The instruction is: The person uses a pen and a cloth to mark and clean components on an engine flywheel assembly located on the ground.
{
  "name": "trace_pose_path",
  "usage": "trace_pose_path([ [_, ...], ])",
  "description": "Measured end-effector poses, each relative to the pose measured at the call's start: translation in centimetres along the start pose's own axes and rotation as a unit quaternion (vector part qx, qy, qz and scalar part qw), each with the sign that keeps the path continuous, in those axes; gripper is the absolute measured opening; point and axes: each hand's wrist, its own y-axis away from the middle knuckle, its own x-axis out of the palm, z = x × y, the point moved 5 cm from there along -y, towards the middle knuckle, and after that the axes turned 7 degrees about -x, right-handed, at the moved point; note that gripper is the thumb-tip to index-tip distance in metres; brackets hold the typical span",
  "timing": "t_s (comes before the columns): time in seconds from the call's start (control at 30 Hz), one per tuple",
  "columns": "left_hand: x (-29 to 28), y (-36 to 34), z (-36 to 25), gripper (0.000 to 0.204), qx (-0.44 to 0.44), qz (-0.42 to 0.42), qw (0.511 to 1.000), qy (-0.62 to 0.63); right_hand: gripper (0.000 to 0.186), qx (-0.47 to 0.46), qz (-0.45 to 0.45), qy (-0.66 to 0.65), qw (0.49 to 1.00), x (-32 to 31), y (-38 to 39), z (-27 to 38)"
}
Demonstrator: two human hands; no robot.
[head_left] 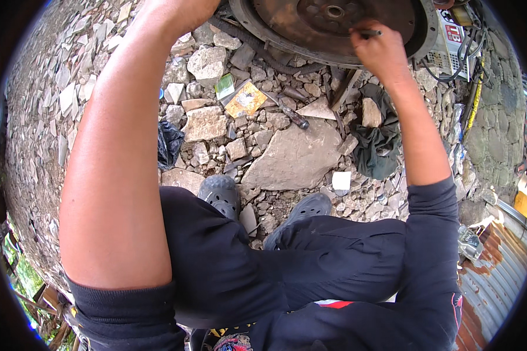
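A large rusty round metal flywheel-like disc [281,14], with a raised hub and bolt holes in its rim, fills the top centre. My right hand [379,51] is at the disc's lower right face, its fingers closed on a small dark rod-like tool [370,34], near the hub. My left hand [193,11] reaches up to the top edge, just left of the disc; its fingers are out of frame, so I cannot tell what they touch. A thick dark hose [257,50] runs below the disc.
Rubble with a large flat stone [293,155], dark cloth [372,152], a black plastic bag [168,146] and paper scraps [246,99] surround my sandalled feet. At right are cables [473,47], a stone wall [495,117] and rusty corrugated metal [498,292].
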Motion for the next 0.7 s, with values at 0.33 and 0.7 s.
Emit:
trace_pose_path([
  [0.33,-0.6,0.1,0.8,0.034,-0.03,-0.008,1.0,-0.001,0.021,0.065,0.041,0.026,0.997,-0.5,-0.5,0.9],
  [0.7,0.2,-2.8,4.7,0.039,0.004,0.022,1.0,-0.018,0.022,0.04,0.036,-0.01,0.998,-2.1,-1.3,0.9],
])
